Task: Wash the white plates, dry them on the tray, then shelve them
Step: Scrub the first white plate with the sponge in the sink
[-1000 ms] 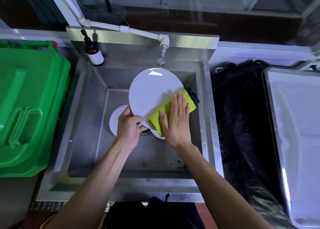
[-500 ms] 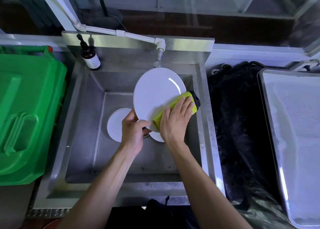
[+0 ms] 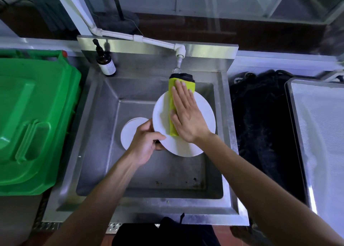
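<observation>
Yellow sponge (image 3: 172, 104) slid up round glossy plate (image 3: 202, 111), right hand (image 3: 188, 113) flat.

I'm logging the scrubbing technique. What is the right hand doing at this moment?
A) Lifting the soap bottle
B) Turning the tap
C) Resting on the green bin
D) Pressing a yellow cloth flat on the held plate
D: the right hand lies with straight fingers on the yellow cloth, against the plate gripped by the left hand.

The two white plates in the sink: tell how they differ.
The large white round plate is held tilted above the basin by the left hand, under the yellow-green sponge cloth and flat right hand. The smaller white round plate lies untouched on the sink floor, partly hidden. Both are plain white.
</observation>
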The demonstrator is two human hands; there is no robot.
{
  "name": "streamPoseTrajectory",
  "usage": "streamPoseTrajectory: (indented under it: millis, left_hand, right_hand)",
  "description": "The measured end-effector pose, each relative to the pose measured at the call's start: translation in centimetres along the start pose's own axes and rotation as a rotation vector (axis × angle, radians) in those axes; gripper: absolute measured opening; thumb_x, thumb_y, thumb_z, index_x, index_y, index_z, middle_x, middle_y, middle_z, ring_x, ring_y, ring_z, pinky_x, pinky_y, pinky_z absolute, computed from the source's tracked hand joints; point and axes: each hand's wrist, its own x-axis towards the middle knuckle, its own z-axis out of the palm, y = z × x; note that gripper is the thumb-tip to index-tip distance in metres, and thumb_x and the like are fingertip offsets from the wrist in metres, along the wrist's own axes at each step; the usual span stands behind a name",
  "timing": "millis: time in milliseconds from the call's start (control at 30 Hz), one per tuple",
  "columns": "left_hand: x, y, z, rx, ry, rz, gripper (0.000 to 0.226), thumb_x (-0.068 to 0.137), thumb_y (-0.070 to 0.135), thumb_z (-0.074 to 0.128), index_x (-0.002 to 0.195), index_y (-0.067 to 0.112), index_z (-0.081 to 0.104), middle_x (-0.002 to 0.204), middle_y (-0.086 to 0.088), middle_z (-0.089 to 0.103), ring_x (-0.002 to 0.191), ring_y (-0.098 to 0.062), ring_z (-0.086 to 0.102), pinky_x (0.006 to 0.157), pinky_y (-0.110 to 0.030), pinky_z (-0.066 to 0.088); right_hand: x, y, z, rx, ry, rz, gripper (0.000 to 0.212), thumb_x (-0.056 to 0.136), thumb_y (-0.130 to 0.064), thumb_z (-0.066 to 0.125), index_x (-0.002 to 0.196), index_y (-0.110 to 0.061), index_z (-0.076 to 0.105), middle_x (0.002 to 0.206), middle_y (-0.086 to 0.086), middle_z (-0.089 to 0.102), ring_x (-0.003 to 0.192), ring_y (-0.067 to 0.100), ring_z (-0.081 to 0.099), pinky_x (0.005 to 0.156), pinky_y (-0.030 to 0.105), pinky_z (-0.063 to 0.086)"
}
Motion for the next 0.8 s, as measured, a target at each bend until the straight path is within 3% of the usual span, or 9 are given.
streamPoseTrajectory:
  millis: [200, 333, 467, 567, 667, 800]
  left_hand:
    - [0.1, 0.4, -1.3, 0.061, -0.075, -0.044, 0.038, 0.064, -0.005, 0.057, 0.097, 0.011, 0.066, 0.09, -0.014, 0.064, 0.08, -0.028, 0.066, 0.059, -0.037, 0.056]
    - [0.0, 0.5, -1.1, 0.053, -0.046, -0.053, 0.038, 0.061, -0.004, 0.057, 0.091, 0.016, 0.069, 0.085, -0.01, 0.063, 0.078, -0.026, 0.065, 0.059, -0.037, 0.055]
    - [0.2, 0.5, -0.9, 0.027, 0.039, -0.043, 0.037, 0.058, -0.001, 0.058, 0.078, 0.026, 0.073, 0.083, -0.006, 0.064, 0.081, -0.028, 0.06, 0.071, -0.046, 0.05]
    - [0.0, 0.5, -0.8, -0.001, 0.091, -0.023, 0.039, 0.058, -0.001, 0.057, 0.092, 0.015, 0.069, 0.086, -0.009, 0.064, 0.077, -0.028, 0.06, 0.071, -0.048, 0.047]
    - [-0.1, 0.3, -0.6, -0.047, 0.147, 0.004, 0.039, 0.058, -0.002, 0.056, 0.093, 0.01, 0.065, 0.085, -0.011, 0.062, 0.065, -0.025, 0.06, 0.07, -0.05, 0.044]
    - [0.2, -0.2, -0.7, -0.09, 0.225, 0.059, 0.044, 0.059, -0.004, 0.057, 0.1, 0.01, 0.068, 0.089, -0.008, 0.068, 0.068, -0.024, 0.065, 0.071, -0.052, 0.054]
  right_hand:
    - [0.0, -1.4, -0.3, 0.033, -0.129, -0.306, 0.066, 0.096, -0.013, 0.044, 0.155, 0.007, 0.021, 0.166, 0.023, 0.014, 0.156, 0.037, 0.006, 0.123, 0.06, 0.013]
    - [0.3, -1.2, -0.4, -0.02, -0.159, -0.371, 0.067, 0.097, -0.016, 0.045, 0.156, 0.007, 0.02, 0.166, 0.021, 0.014, 0.156, 0.035, 0.005, 0.124, 0.058, 0.012]
    - [0.5, -1.4, 0.3, -0.016, -0.063, -0.174, 0.067, 0.099, -0.021, 0.036, 0.157, 0.007, 0.014, 0.167, 0.023, 0.008, 0.156, 0.036, 0.0, 0.124, 0.058, 0.011]
    - [0.5, -1.2, 1.0, 0.02, -0.003, 0.079, 0.068, 0.101, -0.027, 0.029, 0.159, 0.003, 0.009, 0.168, 0.02, 0.001, 0.156, 0.033, -0.006, 0.125, 0.054, 0.006]
    - [0.2, -0.8, 1.8, 0.054, 0.02, 0.274, 0.069, 0.102, -0.034, 0.021, 0.159, 0.002, 0.007, 0.168, 0.019, -0.002, 0.156, 0.032, -0.009, 0.126, 0.051, 0.002]
    - [-1.5, -0.6, 2.8, 0.048, -0.006, 0.416, 0.072, 0.099, -0.039, 0.012, 0.16, -0.001, 0.001, 0.169, 0.015, -0.008, 0.155, 0.028, -0.013, 0.126, 0.048, -0.002]
